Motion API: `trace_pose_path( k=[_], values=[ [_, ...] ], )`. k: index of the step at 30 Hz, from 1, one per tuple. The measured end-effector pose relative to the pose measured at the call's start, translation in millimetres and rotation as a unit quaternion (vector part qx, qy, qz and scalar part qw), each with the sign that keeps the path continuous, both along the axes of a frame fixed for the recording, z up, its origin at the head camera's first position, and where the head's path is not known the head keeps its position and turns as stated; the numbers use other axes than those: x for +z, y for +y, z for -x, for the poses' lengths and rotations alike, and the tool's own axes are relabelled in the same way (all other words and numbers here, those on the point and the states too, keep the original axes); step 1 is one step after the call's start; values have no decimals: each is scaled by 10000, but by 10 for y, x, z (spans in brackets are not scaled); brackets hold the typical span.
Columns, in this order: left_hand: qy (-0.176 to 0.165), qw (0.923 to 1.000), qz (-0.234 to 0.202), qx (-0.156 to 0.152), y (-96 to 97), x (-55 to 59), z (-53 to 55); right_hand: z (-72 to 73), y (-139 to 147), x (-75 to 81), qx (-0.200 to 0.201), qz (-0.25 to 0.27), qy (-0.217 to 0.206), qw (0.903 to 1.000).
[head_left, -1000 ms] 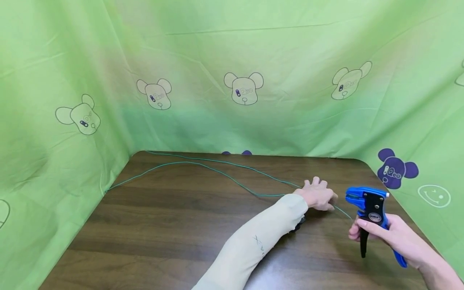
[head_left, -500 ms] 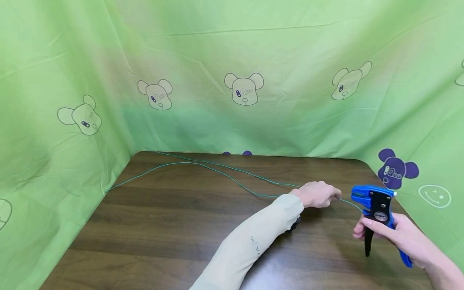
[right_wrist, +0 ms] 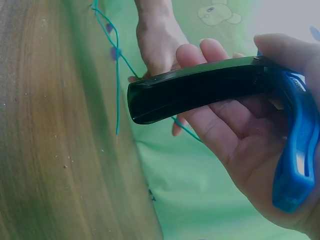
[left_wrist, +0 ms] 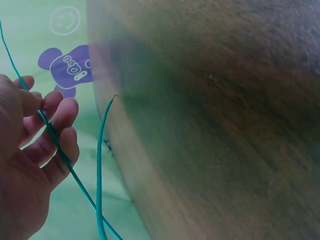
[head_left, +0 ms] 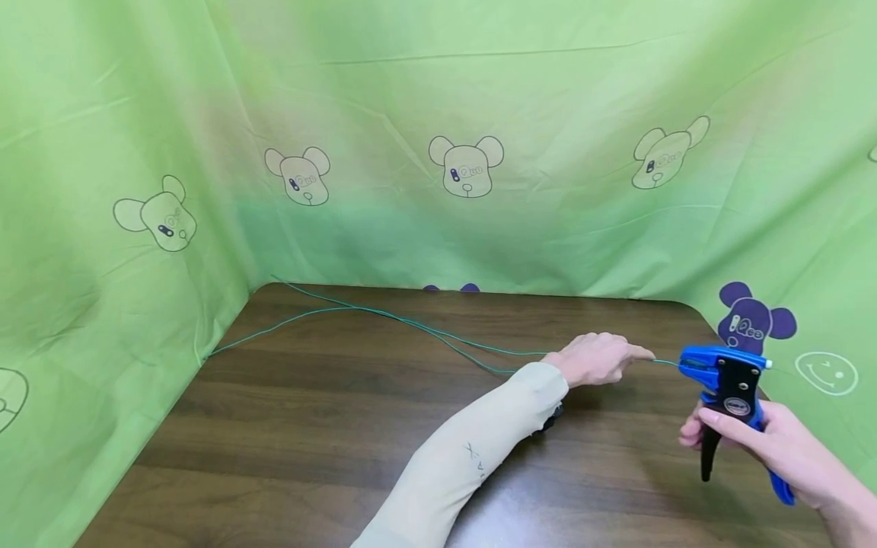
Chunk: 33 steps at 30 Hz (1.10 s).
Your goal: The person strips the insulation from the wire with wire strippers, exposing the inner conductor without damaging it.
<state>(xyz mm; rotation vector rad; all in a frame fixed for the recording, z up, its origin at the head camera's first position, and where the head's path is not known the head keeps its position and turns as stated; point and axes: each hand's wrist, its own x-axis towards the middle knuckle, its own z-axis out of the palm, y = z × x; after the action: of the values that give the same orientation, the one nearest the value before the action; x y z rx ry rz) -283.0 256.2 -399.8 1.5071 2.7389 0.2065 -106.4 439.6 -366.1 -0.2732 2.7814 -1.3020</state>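
Note:
My left hand (head_left: pixel 597 359) pinches a thin green wire (head_left: pixel 666 362) between thumb and forefinger above the table's right half. The other fingers are loosely bent, as the left wrist view shows. From the fingertips the wire runs right to the nose of a blue and black wire stripper (head_left: pixel 738 388). Whether its end is inside the jaws I cannot tell. My right hand (head_left: pixel 788 445) holds the stripper upright, with the thumb over the body. In the right wrist view the black handle (right_wrist: pixel 200 90) and blue handle (right_wrist: pixel 295 155) stand spread apart.
A free wire end (left_wrist: pixel 105 117) with a bare coppery tip hangs beside my left hand. The wire's two lengths run left across the brown wooden table (head_left: pixel 308 426) to its far left edges. Green printed cloth (head_left: pixel 384 152) surrounds the table's back and sides.
My left hand has gone from spread fingers to pinching the wire, lifting its end to the stripper's nose. My right hand and the stripper have shifted slightly right. The rear wire length has shifted forward.

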Motion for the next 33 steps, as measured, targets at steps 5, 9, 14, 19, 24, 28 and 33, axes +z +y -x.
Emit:
trace_pose_path(
  k=[5, 9, 14, 19, 24, 28, 33],
  values=[
    [339, 9993, -137, -14, -43, 14, 19, -31, -17, 44, -277, -3, 54, 9996],
    [524, 9982, -270, 74, -97, 49, 39, -54, -36, 94, -325, -53, 184, 9993],
    [572, 9976, -362, 163, -184, 114, 85, -66, -23, 140, -238, -113, 404, 9988],
    [554, 9972, -442, 245, -283, 196, 138, -49, -1, 184, -99, -18, 563, 9984],
    [555, 9963, -587, 307, -413, 297, 179, 4, -16, 213, -179, 93, 576, 9981],
    [553, 9949, -789, 303, -504, 397, 190, 28, -57, 253, -208, 73, 556, 9982],
    [907, 9887, -1176, 218, -597, 530, 199, 71, -123, 334, -144, 76, 675, 9976]
  ],
)
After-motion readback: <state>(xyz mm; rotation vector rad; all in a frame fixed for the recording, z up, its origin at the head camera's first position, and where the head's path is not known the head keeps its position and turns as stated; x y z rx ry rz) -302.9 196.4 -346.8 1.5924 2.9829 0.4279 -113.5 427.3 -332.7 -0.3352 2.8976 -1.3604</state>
